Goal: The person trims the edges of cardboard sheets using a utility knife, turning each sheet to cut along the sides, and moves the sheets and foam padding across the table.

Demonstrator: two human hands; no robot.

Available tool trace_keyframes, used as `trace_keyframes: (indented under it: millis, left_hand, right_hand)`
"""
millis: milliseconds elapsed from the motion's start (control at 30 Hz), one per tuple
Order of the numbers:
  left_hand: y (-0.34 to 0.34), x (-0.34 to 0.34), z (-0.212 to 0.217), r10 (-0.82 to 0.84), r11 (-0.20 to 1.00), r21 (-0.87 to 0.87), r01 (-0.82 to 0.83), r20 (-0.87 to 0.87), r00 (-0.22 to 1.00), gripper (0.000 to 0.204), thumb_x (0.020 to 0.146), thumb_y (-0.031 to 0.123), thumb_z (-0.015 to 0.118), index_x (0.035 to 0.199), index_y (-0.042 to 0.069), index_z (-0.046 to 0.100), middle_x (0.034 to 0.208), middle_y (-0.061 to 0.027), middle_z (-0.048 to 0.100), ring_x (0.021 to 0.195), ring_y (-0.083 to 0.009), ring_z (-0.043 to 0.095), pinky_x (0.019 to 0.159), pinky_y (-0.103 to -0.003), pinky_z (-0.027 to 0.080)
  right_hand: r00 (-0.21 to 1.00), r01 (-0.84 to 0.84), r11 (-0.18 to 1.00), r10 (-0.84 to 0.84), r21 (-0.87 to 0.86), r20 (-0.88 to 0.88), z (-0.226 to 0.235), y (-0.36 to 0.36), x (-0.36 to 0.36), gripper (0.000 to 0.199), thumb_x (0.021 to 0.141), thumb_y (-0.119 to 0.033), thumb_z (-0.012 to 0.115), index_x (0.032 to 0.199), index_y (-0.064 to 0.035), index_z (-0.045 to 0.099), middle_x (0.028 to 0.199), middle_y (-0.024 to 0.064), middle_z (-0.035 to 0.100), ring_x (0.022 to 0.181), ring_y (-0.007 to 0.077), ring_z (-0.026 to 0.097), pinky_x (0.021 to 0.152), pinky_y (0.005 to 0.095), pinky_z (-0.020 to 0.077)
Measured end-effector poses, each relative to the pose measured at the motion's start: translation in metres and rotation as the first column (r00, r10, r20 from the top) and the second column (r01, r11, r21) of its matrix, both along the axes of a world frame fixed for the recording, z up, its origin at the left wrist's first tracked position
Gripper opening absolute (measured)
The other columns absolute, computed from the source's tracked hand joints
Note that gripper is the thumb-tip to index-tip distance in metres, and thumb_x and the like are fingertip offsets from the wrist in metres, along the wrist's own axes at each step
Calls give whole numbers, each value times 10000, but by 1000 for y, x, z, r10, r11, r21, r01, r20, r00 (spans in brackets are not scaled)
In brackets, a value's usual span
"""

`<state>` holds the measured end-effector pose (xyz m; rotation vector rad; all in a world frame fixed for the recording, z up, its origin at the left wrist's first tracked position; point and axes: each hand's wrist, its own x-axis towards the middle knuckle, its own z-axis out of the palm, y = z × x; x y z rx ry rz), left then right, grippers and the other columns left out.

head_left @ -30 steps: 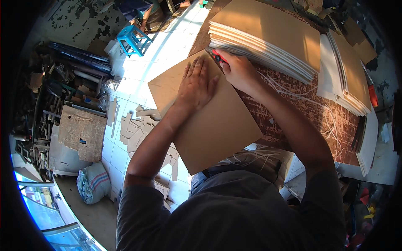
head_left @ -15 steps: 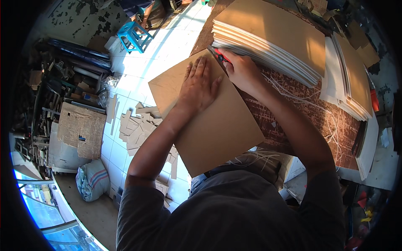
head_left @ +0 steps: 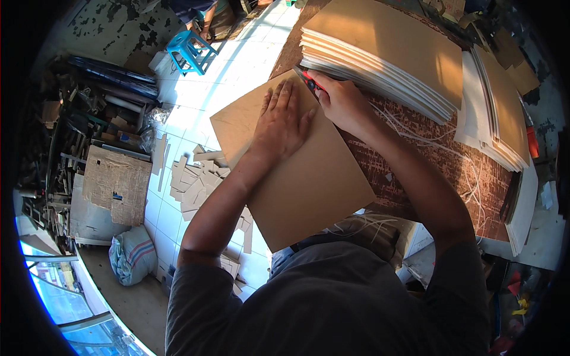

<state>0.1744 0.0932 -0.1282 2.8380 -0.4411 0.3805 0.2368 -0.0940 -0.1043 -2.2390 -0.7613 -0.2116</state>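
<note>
A large brown cardboard sheet [head_left: 314, 178] lies askew over the corner of the reddish-brown worktable [head_left: 383, 169], jutting past its left and near edges. My left hand [head_left: 279, 121] presses flat on its upper half, fingers stretched and slightly apart. At the sheet's far right corner, my right hand [head_left: 344, 102] grips a red and black utility knife [head_left: 313, 82]. The knife's tip is at the sheet's edge; the blade itself is too small to make out. Just beyond the knife stands a thick stack of cardboard sheets [head_left: 386, 41] with pale undersides.
Another stack of boards [head_left: 502, 113] stands at the right. White strings [head_left: 415, 133] trail across the table. Cardboard offcuts [head_left: 199, 181] litter the tiled floor at left, near a white sack [head_left: 132, 255]. Farther off are a blue stool [head_left: 190, 52] and another person's legs [head_left: 196, 15].
The utility knife has shifted slightly toward the sheet's far corner and shows a little more of its body. My left hand and the sheet stay in place.
</note>
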Motion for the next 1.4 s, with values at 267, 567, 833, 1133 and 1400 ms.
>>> trace_keyframes:
  millis: [267, 567, 833, 1133, 1400]
  left_hand:
    - [1, 1, -2, -1, 1000, 25, 1, -5, 1000, 722, 1097, 435, 438, 1575, -98, 344, 1647, -297, 334, 1567, -410, 290, 1313, -506, 185]
    - [0, -1, 1, 17, 999, 46, -16, -14, 1000, 775, 1095, 501, 436, 1583, -92, 336, 1652, -293, 333, 1580, -387, 280, 1320, -499, 173]
    - [1, 0, 2, 0, 999, 48, 0, 1, 1000, 782, 1089, 508, 459, 1577, -93, 347, 1631, -307, 365, 1567, -399, 306, 1311, -503, 197]
    - [1, 1, -5, -1, 998, 59, -3, 59, 998, 777, 1086, 503, 478, 1578, -86, 352, 1615, -315, 387, 1532, -432, 357, 1299, -507, 228]
    - [-7, -1, 9, 22, 992, 122, -1, -173, 985, 1161, 956, 796, 481, 1631, -107, 203, 1702, -332, 189, 1625, -417, 127, 1328, -514, 67]
  right_hand:
    - [999, -7, 988, 1, -155, -38, 15, 1, -1, 394, 1025, -111, 545, 1404, -33, 617, 871, 239, 734, 847, 444, 724, 793, 550, 569]
    - [997, -76, 995, 75, -72, -20, 13, -12, -14, 406, 1016, -87, 564, 1409, 6, 605, 906, 274, 721, 850, 448, 716, 801, 537, 558]
    - [995, -80, 992, 73, -103, -61, 18, -32, -38, 459, 1011, -72, 589, 1469, -42, 576, 1017, 277, 721, 877, 453, 706, 802, 510, 553]
    - [993, -66, 997, 60, -51, -104, 15, -50, -65, 464, 1000, -69, 606, 1463, -46, 589, 1004, 280, 719, 874, 452, 706, 803, 511, 556]
    - [997, -56, 998, 55, -7, -62, 8, -51, -65, 481, 982, -46, 624, 1461, -23, 585, 1068, 291, 719, 905, 461, 708, 827, 508, 555]
